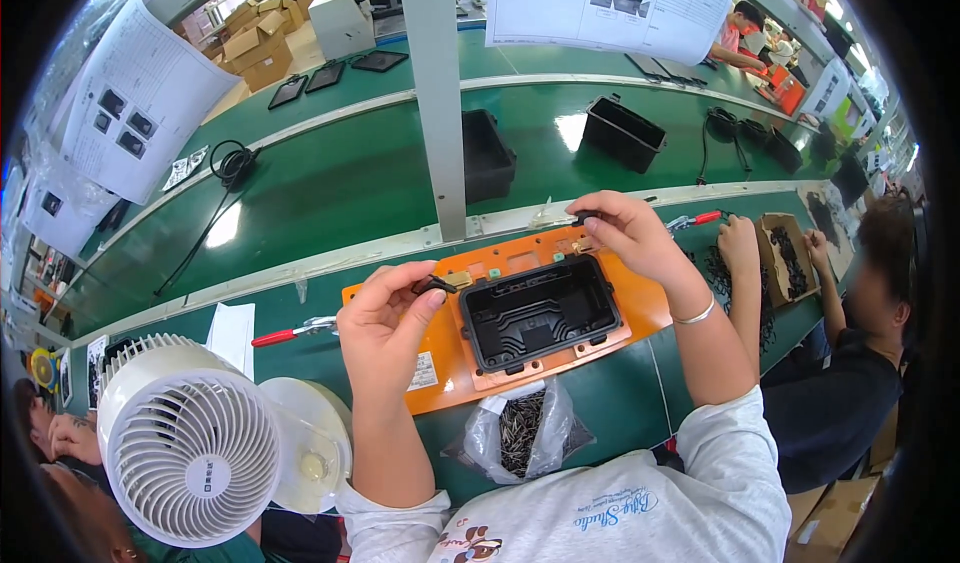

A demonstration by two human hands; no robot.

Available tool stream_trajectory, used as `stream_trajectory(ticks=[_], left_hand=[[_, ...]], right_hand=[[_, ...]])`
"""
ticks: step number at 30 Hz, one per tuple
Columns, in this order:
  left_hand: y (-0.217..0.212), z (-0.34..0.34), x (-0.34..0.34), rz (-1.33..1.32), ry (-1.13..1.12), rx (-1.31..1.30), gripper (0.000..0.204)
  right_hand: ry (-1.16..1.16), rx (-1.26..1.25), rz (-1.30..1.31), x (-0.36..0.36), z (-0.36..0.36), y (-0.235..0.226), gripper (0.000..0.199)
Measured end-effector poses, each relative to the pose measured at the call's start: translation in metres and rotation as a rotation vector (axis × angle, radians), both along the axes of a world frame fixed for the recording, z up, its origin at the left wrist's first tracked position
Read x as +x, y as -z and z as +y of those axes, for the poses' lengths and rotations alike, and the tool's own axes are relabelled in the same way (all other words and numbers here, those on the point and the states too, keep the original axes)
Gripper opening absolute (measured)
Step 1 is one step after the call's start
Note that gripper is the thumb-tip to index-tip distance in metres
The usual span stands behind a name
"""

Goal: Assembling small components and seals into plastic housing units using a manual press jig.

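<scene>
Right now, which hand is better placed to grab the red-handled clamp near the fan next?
Probably your left hand: it's nearer that clamp, while your right hand is across the black box. Both hold small black parts.

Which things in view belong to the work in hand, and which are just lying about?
Likely part of the work:
small black plastic piece in the left hand
another small black piece in the right hand
black rectangular plastic box
orange flat fixture beneath it
clear plastic bag of thin metallic pieces

Likely incidental:
white round plastic fan
coiled black cable
brown cardboard boxes
</scene>
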State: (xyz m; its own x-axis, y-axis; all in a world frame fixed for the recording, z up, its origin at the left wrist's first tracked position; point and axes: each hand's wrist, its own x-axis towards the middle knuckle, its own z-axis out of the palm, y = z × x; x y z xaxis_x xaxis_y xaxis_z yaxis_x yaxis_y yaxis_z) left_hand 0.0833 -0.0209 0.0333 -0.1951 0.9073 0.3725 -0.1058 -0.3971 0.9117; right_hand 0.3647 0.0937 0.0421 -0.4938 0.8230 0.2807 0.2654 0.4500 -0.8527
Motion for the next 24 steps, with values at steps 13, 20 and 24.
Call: stream_trajectory(ticks=[13, 20, 24], left_hand=[[0.002, 0.002, 0.001, -0.008, -0.008, -0.011, 0.029], [0.004, 0.004, 0.002, 0.015, -0.011, -0.032, 0.027], [0.004, 0.006, 0.004, 0.035, -0.025, -0.049, 0.028]], right_hand=[[-0.055, 0.405, -0.55, -0.009, 0.01, -0.005, 0.014], [-0.061, 0.357, -0.721, -0.025, 0.019, -0.012, 0.012], [-0.109, 0.252, -0.912, -0.037, 0.03, -0.024, 0.016]])
